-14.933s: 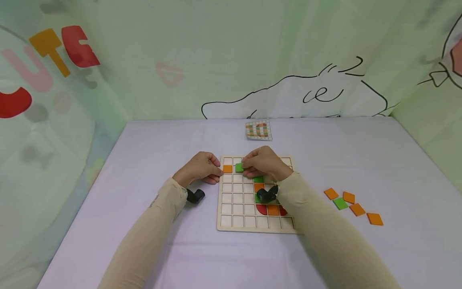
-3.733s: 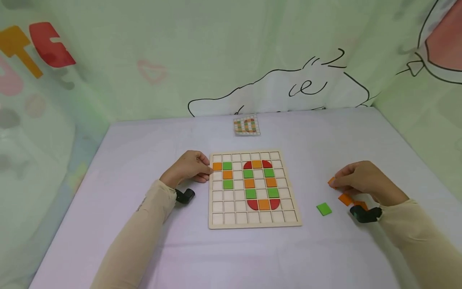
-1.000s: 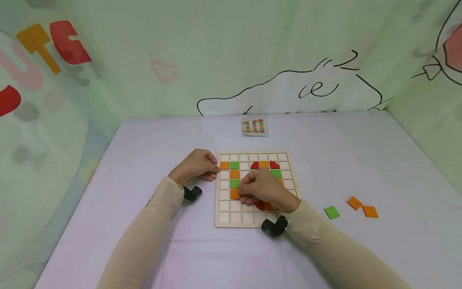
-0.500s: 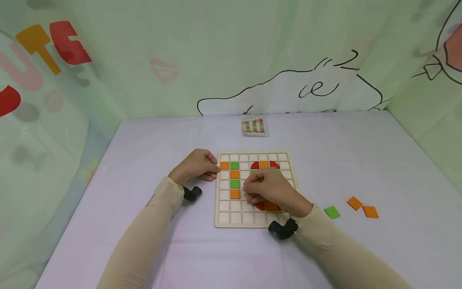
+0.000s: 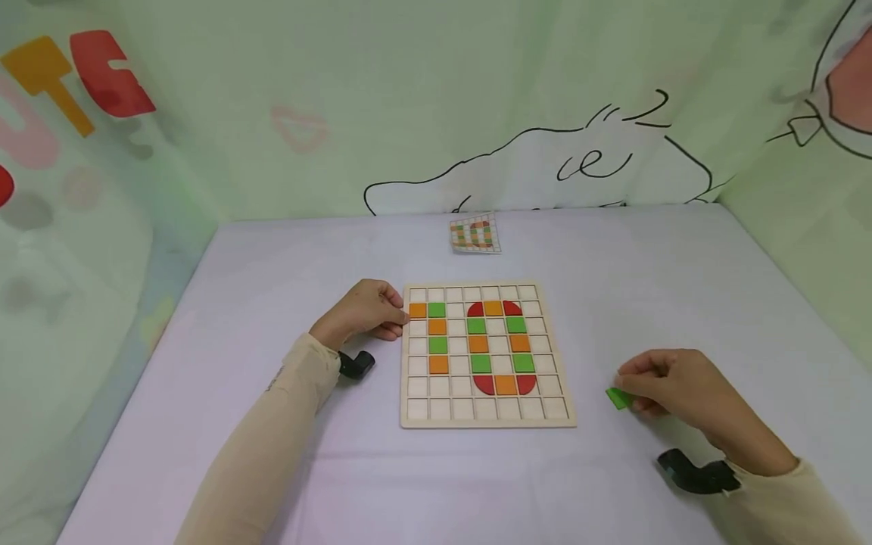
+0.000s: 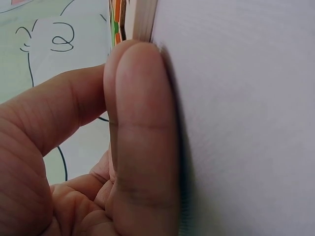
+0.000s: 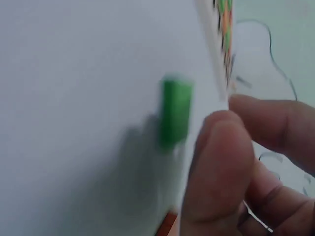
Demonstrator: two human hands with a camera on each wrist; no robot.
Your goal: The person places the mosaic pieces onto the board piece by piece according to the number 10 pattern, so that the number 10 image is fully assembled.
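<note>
My left hand (image 5: pixel 364 310) holds the left edge of a wooden grid board (image 5: pixel 415 420), thumb on top and fingers beside it; in the left wrist view its fingertips meet the board's side (image 6: pixel 141 22). At the right, my right hand (image 5: pixel 681 390) is over a green square tile (image 5: pixel 618 398), partly covering it. The right wrist view shows that green tile (image 7: pixel 175 113), blurred, beside the thumb (image 7: pixel 221 162) and not between thumb and forefinger. On the board, red, orange and green tiles form a ring, and a column of orange and green tiles (image 5: pixel 437 345) stands left of it.
A small printed card (image 5: pixel 474 233) with a coloured grid pattern lies behind the board. The two loose orange tiles are hidden by the right hand in the head view; an orange edge (image 7: pixel 167 223) shows in the right wrist view. A patterned curtain (image 5: pixel 436 113) bounds the table.
My right hand has left the board and moved right to the loose green tile. The orange tile it placed stays in the left column. My left hand still holds the board's edge.
</note>
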